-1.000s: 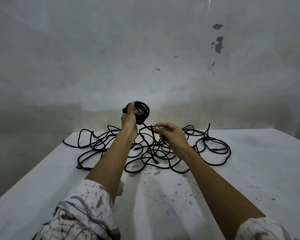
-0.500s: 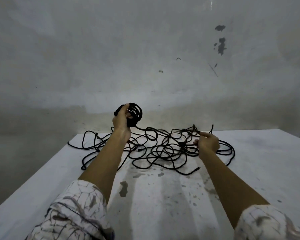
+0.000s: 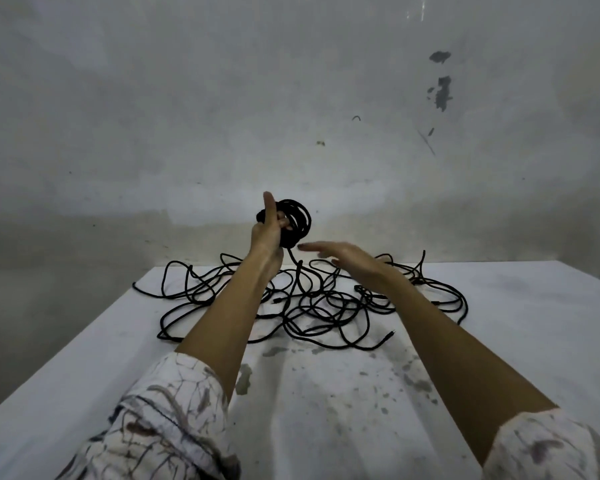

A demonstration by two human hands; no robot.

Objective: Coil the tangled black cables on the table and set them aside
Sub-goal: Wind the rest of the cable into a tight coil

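Head camera view: a small coil [image 3: 297,221] of black cable is held up above the far half of a white table [image 3: 520,344] by the left hand [image 3: 269,233], whose fingers are closed on the wound loops while one finger is raised straight up beside them. A single strand is seen dropping from the bottom of the coil into the tangled black cables [image 3: 312,299], which are spread loose across the far part of the tabletop, looping over one another from the left side to the right. One free plug end [image 3: 390,335] is seen lying on the near right edge of the tangle, pointing toward the right.

The right hand [image 3: 343,256] is held flat and spread, palm down, fingers apart and extended toward the left, just below and to the right of the coil; nothing is gripped in it, and it is raised clear of the cables beneath. Both forearms are stretched forward over the table, with patterned white sleeves [image 3: 163,424] pushed back toward the elbows.

The tabletop nearer the camera is marked with grey stains and specks. A pale, scuffed wall [image 3: 187,98] is seen behind the table, with dark chipped patches at the upper right.
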